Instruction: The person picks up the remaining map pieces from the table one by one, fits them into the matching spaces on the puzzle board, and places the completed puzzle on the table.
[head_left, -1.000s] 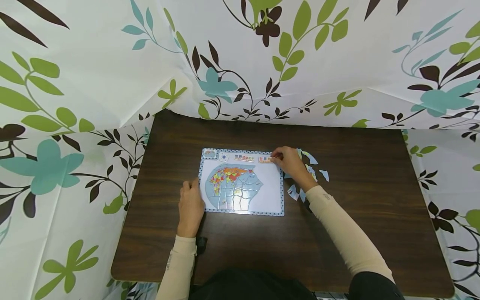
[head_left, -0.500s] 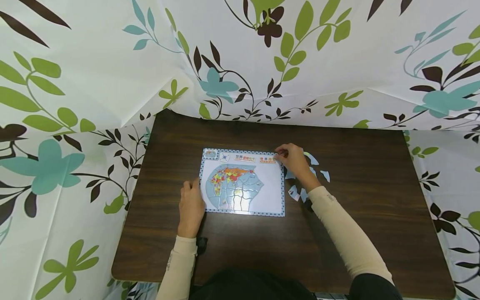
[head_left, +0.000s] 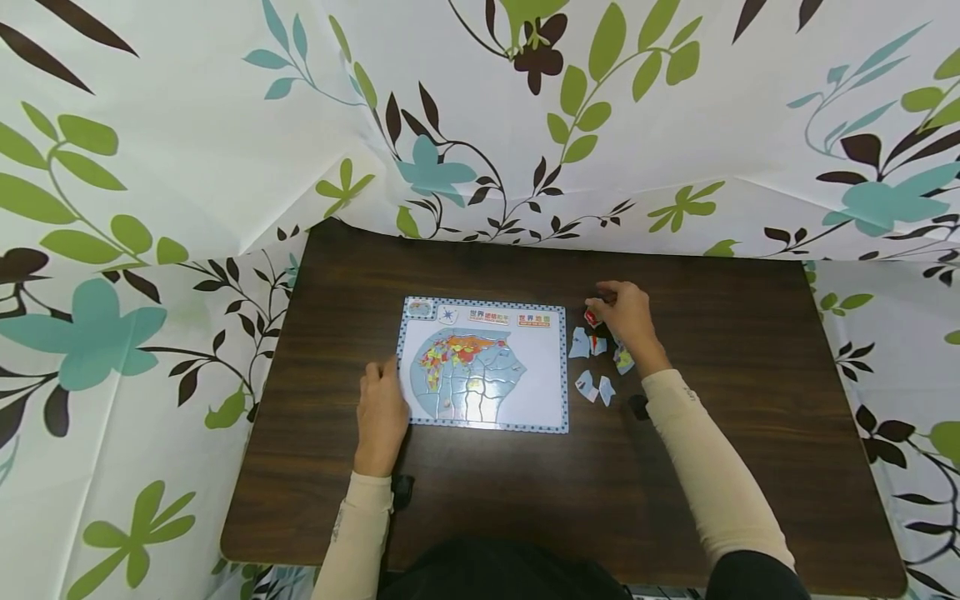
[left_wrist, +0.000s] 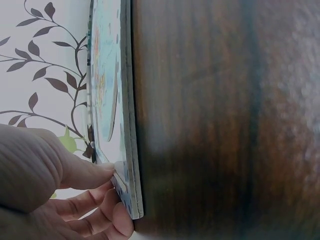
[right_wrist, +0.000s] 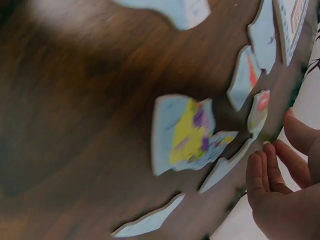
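Observation:
A world map jigsaw puzzle board (head_left: 543, 375) lies on the table, its left and middle map parts filled with pieces and its right part plain white. My left hand (head_left: 382, 412) holds the board's near left corner; in the left wrist view its thumb (left_wrist: 90, 172) presses the top and the other fingers curl at the edge. My right hand (head_left: 632, 318) hovers over loose pieces right of the board, fingers bent, thumb apart. Near its fingertips is a red-marked puzzle piece (right_wrist: 260, 107); no piece shows between them. A yellow and purple puzzle piece (right_wrist: 187, 132) lies nearby.
More loose pieces lie beside the board, including a pale blue piece (head_left: 580, 343) and two smaller ones (head_left: 587, 385) nearer me. The brown table (head_left: 750, 417) meets a leaf-patterned cloth (head_left: 450, 100) at the back and sides.
My right hand has moved right from the board's upper right corner to the loose pieces, uncovering the printed title there. My left hand has stayed at the board's edge.

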